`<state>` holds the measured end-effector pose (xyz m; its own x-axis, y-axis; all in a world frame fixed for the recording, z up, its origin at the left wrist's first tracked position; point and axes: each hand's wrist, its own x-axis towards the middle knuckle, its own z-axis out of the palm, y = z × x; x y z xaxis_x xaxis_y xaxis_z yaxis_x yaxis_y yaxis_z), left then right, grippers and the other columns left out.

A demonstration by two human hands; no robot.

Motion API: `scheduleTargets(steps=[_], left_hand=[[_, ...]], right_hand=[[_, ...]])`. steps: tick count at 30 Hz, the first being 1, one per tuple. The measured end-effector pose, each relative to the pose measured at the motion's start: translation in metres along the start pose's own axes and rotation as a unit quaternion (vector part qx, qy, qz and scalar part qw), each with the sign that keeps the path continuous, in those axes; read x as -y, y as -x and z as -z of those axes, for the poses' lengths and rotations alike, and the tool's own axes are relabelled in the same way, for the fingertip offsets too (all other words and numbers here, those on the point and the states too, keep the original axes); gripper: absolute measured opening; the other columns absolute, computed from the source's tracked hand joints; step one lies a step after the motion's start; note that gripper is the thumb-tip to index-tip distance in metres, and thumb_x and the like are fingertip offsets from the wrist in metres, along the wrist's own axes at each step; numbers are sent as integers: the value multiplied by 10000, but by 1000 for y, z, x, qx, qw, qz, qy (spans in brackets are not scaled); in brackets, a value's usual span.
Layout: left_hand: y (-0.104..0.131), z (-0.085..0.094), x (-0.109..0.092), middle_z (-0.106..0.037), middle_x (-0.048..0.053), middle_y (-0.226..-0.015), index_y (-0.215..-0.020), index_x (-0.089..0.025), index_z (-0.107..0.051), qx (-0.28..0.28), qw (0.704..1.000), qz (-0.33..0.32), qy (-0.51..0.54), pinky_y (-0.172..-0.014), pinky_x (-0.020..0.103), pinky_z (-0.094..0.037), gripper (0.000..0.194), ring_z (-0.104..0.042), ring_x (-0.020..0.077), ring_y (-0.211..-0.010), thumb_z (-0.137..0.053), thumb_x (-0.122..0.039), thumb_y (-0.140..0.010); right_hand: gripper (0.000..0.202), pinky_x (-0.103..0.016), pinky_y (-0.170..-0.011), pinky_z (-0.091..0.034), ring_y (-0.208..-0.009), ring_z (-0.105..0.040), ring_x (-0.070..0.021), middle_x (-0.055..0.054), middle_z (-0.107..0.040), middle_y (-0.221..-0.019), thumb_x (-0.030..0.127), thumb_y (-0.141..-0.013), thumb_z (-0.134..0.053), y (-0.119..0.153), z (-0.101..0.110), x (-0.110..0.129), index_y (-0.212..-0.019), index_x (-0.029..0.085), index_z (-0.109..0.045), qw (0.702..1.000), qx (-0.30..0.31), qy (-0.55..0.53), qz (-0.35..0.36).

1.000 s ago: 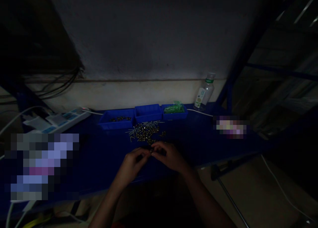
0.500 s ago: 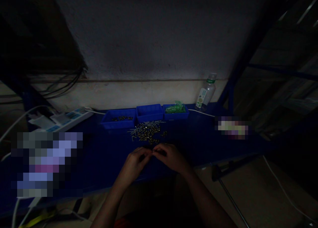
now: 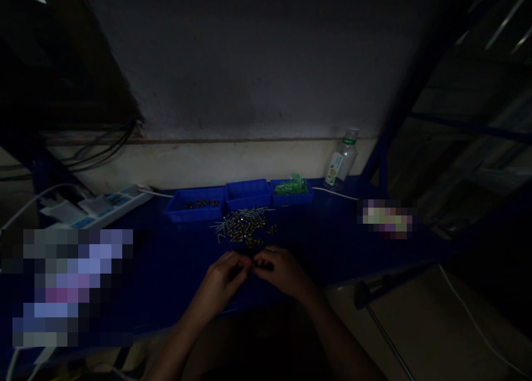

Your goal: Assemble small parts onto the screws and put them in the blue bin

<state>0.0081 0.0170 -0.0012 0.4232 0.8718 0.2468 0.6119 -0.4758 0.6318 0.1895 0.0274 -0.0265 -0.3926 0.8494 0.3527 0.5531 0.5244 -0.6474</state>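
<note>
My left hand (image 3: 224, 276) and my right hand (image 3: 280, 269) meet fingertip to fingertip above the near part of the blue table (image 3: 166, 270). Both are closed in a pinch. Whatever lies between the fingertips is too small and dark to make out. Just beyond them is a loose pile of small brass-coloured metal fittings (image 3: 245, 228), with thin silvery pins or screws (image 3: 260, 211) along its far side. A few fittings (image 3: 272, 229) lie apart to the right of the pile.
Behind the pile stand a blue tray with small metal pieces (image 3: 195, 212), a middle blue tray (image 3: 248, 192) and a blue tray holding green plastic bags (image 3: 293, 199). A clear bottle (image 3: 343, 162) is at back right, a white power strip (image 3: 112, 206) at left. Two blurred patches cover things.
My hands stay pinched together, with slight shifts of the fingers. The whole view has moved a little, so the table sits slightly lower and further left. Trays and pile look unchanged.
</note>
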Motion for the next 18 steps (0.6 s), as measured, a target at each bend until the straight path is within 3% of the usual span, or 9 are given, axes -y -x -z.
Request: scheduleTargets(steps=[3, 6, 10, 12, 15, 18], left_hand=[[-8, 19, 12, -651, 34, -869, -849, -185, -627, -21, 999, -9, -24, -761, 264, -465, 174, -605, 172, -839, -494, -295, -826], [-26, 52, 38, -668, 32, -904, -862, -174, -626, -88, 993, 15, -83, -791, 275, -466, 226, -612, 184, -840, -506, -359, -811], [-63, 102, 76, -649, 18, -972, -1008, -96, -586, -134, 964, 39, -225, -808, 280, -447, 331, -595, 168, -874, -417, -341, -865], [-78, 116, 86, -646, 32, -922, -962, -64, -603, -137, 949, 49, -278, -814, 301, -442, 347, -597, 178, -853, -396, -328, -875], [-85, 114, 83, -627, 36, -970, -1005, -78, -593, -124, 945, 24, -301, -870, 320, -418, 318, -574, 204, -923, -425, -312, -869], [-73, 86, 60, -590, 43, -1062, -1099, -129, -561, -123, 955, -22, -268, -911, 325, -405, 315, -549, 211, -986, -426, -302, -873]], right_hand=[[190, -284, -809, -387, -841, -540, -150, -2, -621, -843, 258, -723, -691, -1, -1, -1, -890, 205, -618, 1000, -20, 16, -3], [156, -295, -809, -390, -845, -529, -161, -15, -605, -829, 245, -751, -659, -3, -1, -3, -892, 200, -613, 998, -50, 36, -34], [131, -280, -761, -410, -835, -529, -164, -30, -590, -825, 229, -800, -587, -4, -1, -3, -925, 193, -600, 993, -84, 34, -74], [135, -281, -759, -413, -830, -534, -166, -34, -594, -827, 236, -814, -566, -5, -1, -4, -939, 197, -599, 993, -81, 29, -77], [120, -282, -762, -414, -831, -542, -167, -34, -605, -828, 241, -822, -554, -6, 0, -4, -927, 208, -604, 994, -74, 28, -80], [106, -275, -758, -416, -837, -548, -165, -32, -616, -841, 231, -825, -547, -8, -1, -5, -911, 214, -606, 994, -70, 28, -83]])
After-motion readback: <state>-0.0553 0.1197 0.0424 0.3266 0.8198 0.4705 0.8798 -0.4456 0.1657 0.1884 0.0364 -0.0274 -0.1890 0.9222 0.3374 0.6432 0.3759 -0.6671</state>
